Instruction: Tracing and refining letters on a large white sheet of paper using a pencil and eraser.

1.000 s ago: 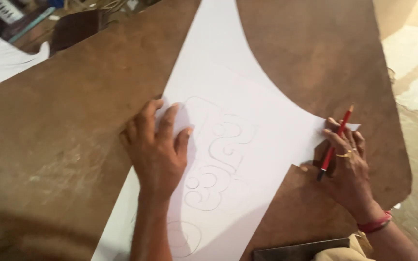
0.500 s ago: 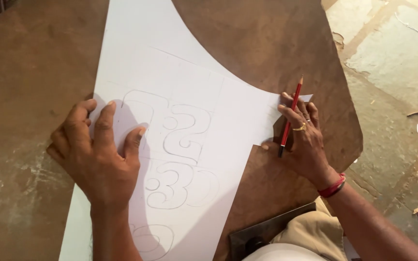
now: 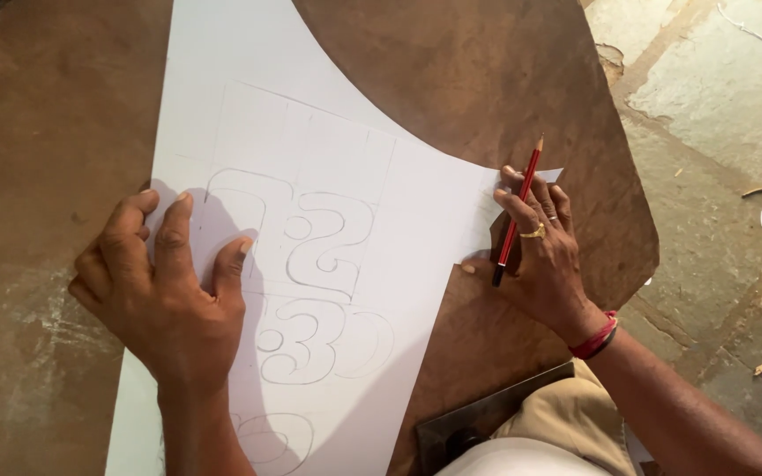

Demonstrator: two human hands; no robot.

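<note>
Your left hand (image 3: 165, 295), fingers spread, pins the paper (image 3: 310, 264) of finished outlines; at three o'clock, your right hand (image 3: 544, 256) pinches a red pencil (image 3: 517, 214).

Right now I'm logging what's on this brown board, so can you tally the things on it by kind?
White paper sheet with pencilled curly shapes: 1
Red pencil, in the right hand: 1
Hands pressing on the sheet, counting the left hand: 2
Total: 4

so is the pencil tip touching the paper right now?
No: the red pencil is tucked between the right hand fingers, its tip pointing up, off the white sheet.
</note>
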